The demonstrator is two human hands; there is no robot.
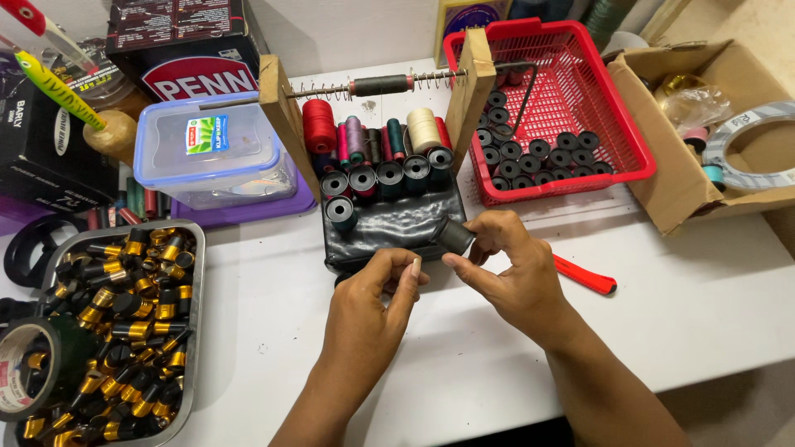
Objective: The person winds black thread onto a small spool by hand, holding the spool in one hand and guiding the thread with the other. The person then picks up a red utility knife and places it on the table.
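Note:
My right hand (509, 269) holds a short black cylinder (456, 235) between thumb and fingers, just above the front edge of a black pad (393, 228). My left hand (373, 310) is close beside it with thumb and forefinger pinched together; whether it grips something thin I cannot tell. On the pad stand several black cylinders (389, 178) in a row, one more (340, 212) in front. Behind them are thread spools (373, 136) in red, pink, green and cream.
A wooden frame with a spring rod (381, 85) spans the spools. A red basket (617, 124) of black cylinders is at the right, a cardboard box (675, 157) beyond it. A metal tray (195, 331) of black-and-gold parts and a tape roll (33, 364) are at the left. A red-handled tool (586, 276) lies behind my right hand.

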